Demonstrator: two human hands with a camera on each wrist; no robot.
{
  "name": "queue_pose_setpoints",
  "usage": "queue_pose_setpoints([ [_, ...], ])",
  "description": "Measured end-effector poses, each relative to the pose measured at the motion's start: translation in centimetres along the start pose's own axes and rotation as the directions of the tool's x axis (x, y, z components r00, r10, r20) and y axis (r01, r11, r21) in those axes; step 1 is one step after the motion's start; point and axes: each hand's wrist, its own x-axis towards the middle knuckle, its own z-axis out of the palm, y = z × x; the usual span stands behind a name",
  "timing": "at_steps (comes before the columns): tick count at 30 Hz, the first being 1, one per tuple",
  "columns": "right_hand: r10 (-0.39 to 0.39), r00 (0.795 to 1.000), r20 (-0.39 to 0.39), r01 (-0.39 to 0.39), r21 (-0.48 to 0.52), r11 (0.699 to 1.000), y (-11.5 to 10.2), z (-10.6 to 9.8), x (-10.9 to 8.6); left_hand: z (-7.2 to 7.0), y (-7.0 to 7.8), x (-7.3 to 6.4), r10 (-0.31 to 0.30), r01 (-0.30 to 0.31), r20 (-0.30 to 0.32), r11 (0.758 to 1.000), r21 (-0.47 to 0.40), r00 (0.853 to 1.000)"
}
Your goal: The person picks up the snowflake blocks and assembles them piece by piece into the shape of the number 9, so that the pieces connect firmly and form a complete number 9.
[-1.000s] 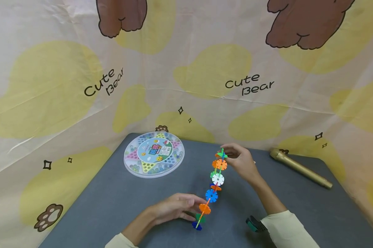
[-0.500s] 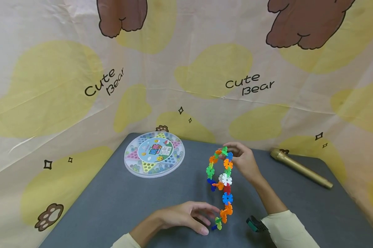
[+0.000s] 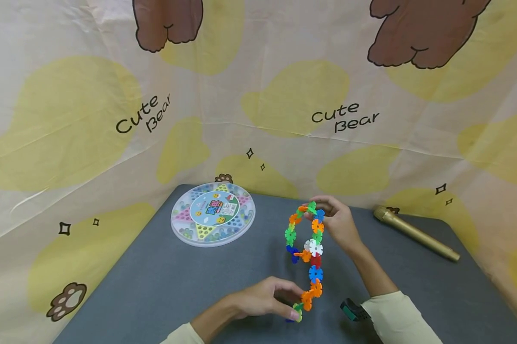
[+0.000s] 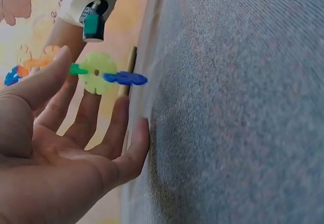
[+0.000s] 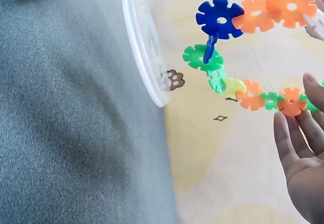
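Interlocking snowflake discs (image 3: 315, 274) in orange, green, blue, white and red are joined into a chain with a loop at its upper part and a tail below. My right hand (image 3: 340, 222) holds the top of the loop by its green and blue discs. In the right wrist view, fingertips of that hand (image 5: 309, 183) lie against an orange disc (image 5: 292, 101). Low on the tail, my left hand (image 3: 262, 298) pinches the chain near a yellow-green disc (image 4: 96, 73). A dark blue disc (image 4: 125, 78) ends the tail, past the left thumb.
A round, clear-lidded marble board game (image 3: 213, 215) lies at the table's back left. At the back right is a gold stick-like object (image 3: 417, 233) with a thicker end. A patterned cloth (image 3: 284, 95) hangs behind the grey table (image 3: 155, 277).
The chain has turned from nearly edge-on to show its loop, and its lower end has shifted right. My left hand has followed rightward, opened off the tail, then closed its thumb and fingers on it.
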Motion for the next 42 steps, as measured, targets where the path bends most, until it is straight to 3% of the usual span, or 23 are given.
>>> queue_pose_setpoints([
  [6, -0.023, 1.0, 0.016, 0.023, 0.006, 1.0, 0.3, -0.3, 0.0, -0.1, 0.2, -0.4, 0.006, -0.007, -0.026, 0.999, -0.046, 1.0],
  [15, 0.002, 1.0, 0.021, -0.002, -0.007, 1.0, 0.8, -1.2, -0.4, -0.6, 0.7, -1.2, 0.004, -0.004, -0.062, 1.0, -0.001, 0.998],
  [21, 0.039, 0.994, 0.098, -0.043, 0.036, 0.998, 1.6, -2.4, -0.8, -0.9, 0.8, -1.4, 0.001, 0.001, -0.076, 1.0, 0.024, 0.997],
  [27, 0.153, 0.962, 0.226, -0.18, 0.101, 0.979, 2.8, -3.9, -0.8, -1.0, 0.8, -1.3, -0.005, 0.01, -0.118, 0.999, 0.05, 0.993],
  [34, 0.287, 0.922, 0.262, -0.357, 0.28, 0.891, 4.1, -4.7, -0.6, -0.8, 0.2, -0.4, -0.022, 0.035, -0.191, 0.997, 0.07, 0.981],
  [42, 0.369, 0.899, 0.235, -0.416, 0.198, 0.888, 5.6, -4.5, -0.1, 0.4, -0.1, 1.4, 0.009, 0.018, -0.269, 0.995, 0.101, 0.963],
])
